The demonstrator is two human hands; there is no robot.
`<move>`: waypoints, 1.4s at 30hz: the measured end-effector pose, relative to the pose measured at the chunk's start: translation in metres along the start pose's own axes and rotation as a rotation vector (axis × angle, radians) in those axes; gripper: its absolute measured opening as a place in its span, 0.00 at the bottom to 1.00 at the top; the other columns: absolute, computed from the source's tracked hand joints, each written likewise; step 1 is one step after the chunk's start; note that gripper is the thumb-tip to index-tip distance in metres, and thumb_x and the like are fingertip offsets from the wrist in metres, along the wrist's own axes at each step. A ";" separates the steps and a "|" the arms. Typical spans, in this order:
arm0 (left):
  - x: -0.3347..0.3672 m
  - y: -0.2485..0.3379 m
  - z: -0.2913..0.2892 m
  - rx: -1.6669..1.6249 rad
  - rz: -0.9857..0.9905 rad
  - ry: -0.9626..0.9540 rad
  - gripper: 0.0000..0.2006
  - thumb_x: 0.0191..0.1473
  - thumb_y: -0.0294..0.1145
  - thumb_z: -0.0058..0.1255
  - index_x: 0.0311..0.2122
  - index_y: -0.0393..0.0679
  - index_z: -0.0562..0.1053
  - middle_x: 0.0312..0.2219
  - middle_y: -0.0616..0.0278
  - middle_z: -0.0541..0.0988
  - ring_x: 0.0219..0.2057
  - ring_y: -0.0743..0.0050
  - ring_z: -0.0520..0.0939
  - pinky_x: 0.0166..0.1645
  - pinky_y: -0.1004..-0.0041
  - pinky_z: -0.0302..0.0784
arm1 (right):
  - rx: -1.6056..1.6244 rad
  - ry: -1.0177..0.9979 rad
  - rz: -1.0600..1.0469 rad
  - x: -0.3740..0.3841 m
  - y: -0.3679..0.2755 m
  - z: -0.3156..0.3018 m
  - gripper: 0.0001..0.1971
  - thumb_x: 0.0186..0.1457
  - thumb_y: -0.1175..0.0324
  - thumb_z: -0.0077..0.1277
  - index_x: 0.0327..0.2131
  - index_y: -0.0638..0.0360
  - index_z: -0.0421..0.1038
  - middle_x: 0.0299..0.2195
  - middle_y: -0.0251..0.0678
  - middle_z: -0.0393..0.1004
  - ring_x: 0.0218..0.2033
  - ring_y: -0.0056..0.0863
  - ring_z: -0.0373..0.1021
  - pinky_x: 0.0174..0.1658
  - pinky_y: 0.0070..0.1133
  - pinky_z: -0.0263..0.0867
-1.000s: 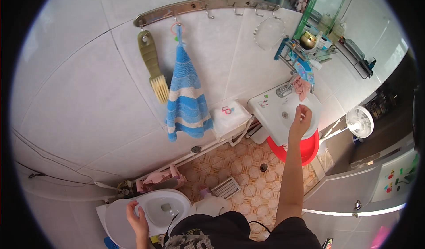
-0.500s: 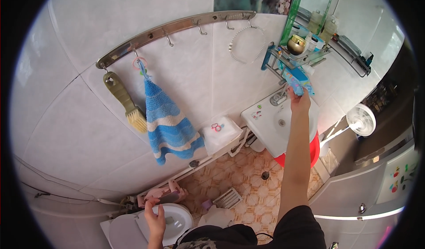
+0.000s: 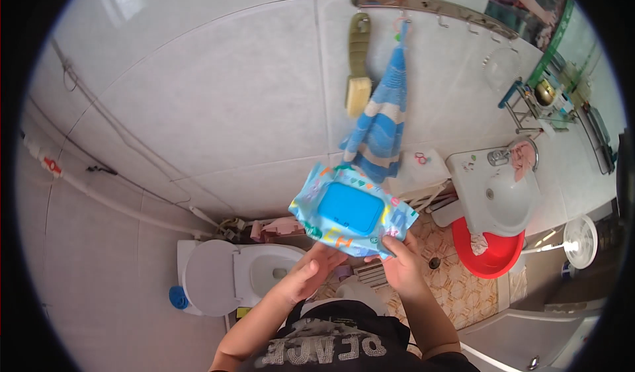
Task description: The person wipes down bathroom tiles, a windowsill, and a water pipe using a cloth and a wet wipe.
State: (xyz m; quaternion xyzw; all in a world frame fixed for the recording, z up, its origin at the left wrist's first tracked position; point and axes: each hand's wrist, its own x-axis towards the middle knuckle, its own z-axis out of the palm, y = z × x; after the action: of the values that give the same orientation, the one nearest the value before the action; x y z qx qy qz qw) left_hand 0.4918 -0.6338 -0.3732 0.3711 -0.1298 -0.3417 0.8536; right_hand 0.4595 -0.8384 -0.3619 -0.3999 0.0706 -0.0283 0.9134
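Note:
A pack of wet wipes [image 3: 350, 208], light blue with coloured shapes and a closed blue lid, is held up in front of me, lid side toward me. My right hand [image 3: 401, 261] grips its lower right corner, the thumb on top and the other fingers underneath. Below the lower left edge is my left hand [image 3: 311, 273], palm partly turned up and thumb apart from the fingers. Its fingertips reach to the pack's edge; whether they touch it I cannot tell.
A white toilet [image 3: 264, 266] with its lid raised stands at left. On the right are a washbasin [image 3: 476, 203], a red basin [image 3: 489, 256] and a white fan [image 3: 580, 242]. A striped towel [image 3: 383, 121] and a green-handled brush [image 3: 358, 68] hang from a hook rail [image 3: 430, 7].
My right hand has brought the wipes pack from the shelf above the washbasin to in front of me. My left hand has come up to the pack. The view has swung left.

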 end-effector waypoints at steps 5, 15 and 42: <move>-0.053 0.026 0.002 -0.422 0.182 0.316 0.34 0.55 0.46 0.53 0.62 0.44 0.54 0.57 0.60 0.65 0.59 0.61 0.64 0.63 0.57 0.56 | -0.211 -0.240 0.378 -0.006 0.031 0.042 0.13 0.60 0.71 0.43 0.48 0.61 0.65 0.43 0.39 0.72 0.41 0.30 0.72 0.37 0.31 0.73; -0.115 0.036 -0.005 -0.109 0.361 0.413 0.27 0.59 0.43 0.47 0.60 0.45 0.57 0.54 0.61 0.67 0.55 0.65 0.69 0.59 0.59 0.62 | -1.399 -0.534 -0.814 -0.014 0.053 0.157 0.21 0.42 0.68 0.62 0.42 0.59 0.72 0.46 0.38 0.70 0.46 0.38 0.67 0.46 0.29 0.63; -0.146 0.062 -0.008 -0.243 0.268 0.528 0.27 0.60 0.44 0.47 0.58 0.39 0.59 0.51 0.55 0.71 0.51 0.61 0.74 0.55 0.58 0.70 | -1.497 -0.916 -0.976 0.000 0.032 0.170 0.18 0.40 0.68 0.61 0.39 0.56 0.73 0.40 0.33 0.73 0.39 0.31 0.70 0.43 0.29 0.66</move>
State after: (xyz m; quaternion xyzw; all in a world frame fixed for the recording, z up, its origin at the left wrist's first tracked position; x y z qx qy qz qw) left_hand 0.4188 -0.4998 -0.3294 0.3217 0.0900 -0.1310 0.9334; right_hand 0.4848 -0.6930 -0.2714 -0.8290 -0.4599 -0.1913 0.2543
